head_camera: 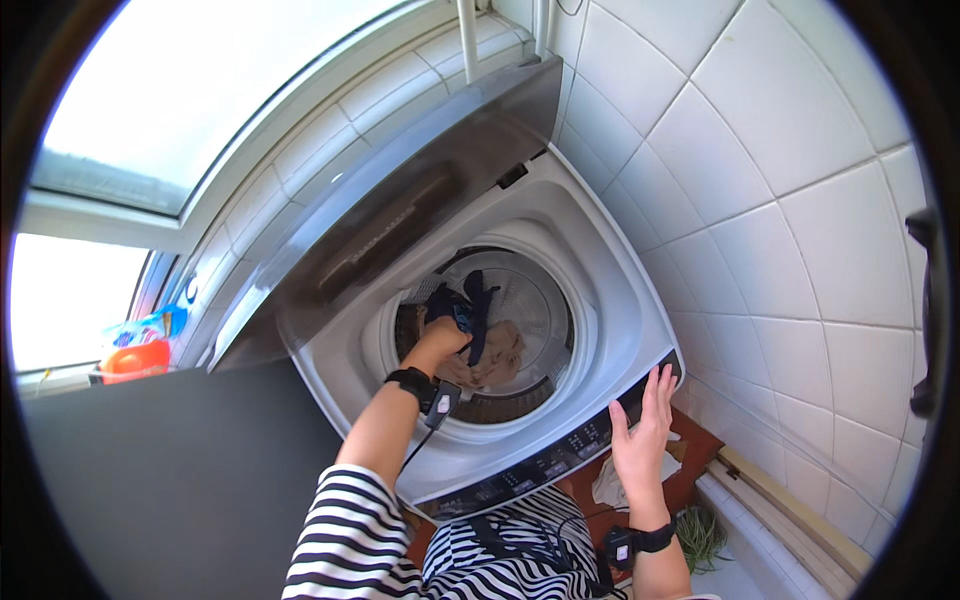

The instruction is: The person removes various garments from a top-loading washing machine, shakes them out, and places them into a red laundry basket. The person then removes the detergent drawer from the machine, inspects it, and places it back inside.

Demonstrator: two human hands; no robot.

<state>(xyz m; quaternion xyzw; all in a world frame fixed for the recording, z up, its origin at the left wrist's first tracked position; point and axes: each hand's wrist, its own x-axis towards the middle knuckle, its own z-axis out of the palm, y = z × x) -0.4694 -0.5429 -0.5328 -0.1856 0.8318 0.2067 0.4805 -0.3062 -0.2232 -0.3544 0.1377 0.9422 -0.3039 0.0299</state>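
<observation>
A top-loading washing machine (pixel 607 300) stands before me with its dark lid (pixel 420 202) raised. Inside the perforated metal drum (pixel 536 315) lie dark navy clothing (pixel 480 300) and beige clothing (pixel 499 352). My left hand (pixel 448 337) reaches into the drum, its fingers closed on the navy clothing. At the machine's front right corner, my right hand (pixel 643 442) rests with spread fingers on the edge of the black control panel (pixel 555 454). It holds nothing. Both wrists carry black straps with small devices.
White tiled walls (pixel 742 247) close in behind and to the right. A grey flat surface (pixel 172 465) sits at left, with an orange container (pixel 136 362) and a plastic packet (pixel 154 326) beyond it near the window (pixel 187 97). A green plant (pixel 699 536) stands low at right.
</observation>
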